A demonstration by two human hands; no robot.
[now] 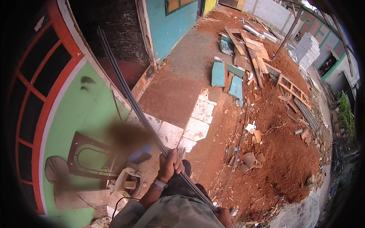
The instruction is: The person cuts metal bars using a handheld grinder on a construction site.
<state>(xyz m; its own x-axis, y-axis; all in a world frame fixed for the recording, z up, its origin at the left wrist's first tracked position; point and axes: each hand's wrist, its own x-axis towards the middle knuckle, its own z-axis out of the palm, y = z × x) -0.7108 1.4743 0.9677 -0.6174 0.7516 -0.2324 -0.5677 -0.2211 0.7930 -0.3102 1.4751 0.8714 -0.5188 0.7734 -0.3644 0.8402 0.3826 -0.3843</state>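
A bundle of long thin grey metal rods [133, 100] runs slantwise across the view, from the doorway at the upper left down past my body to the lower right. My left hand [170, 166] is closed around the rods near their middle, in front of my waist. Lower down, at the bottom edge, my right hand [223, 217] wraps around the same rods; its fingers are partly cut off by the frame. The far ends of the rods rise beside the door opening. A brown blur hides part of the floor to the left of the rods.
A green wall [81, 98] with a red-framed window [43, 89] stands close on the left. Nearby are a leaning brown chair frame [91, 155] and an open white sack [123, 186]. Broken white tiles [195, 127], wooden planks [253, 53] and heaped red soil [281, 159] lie ahead and right.
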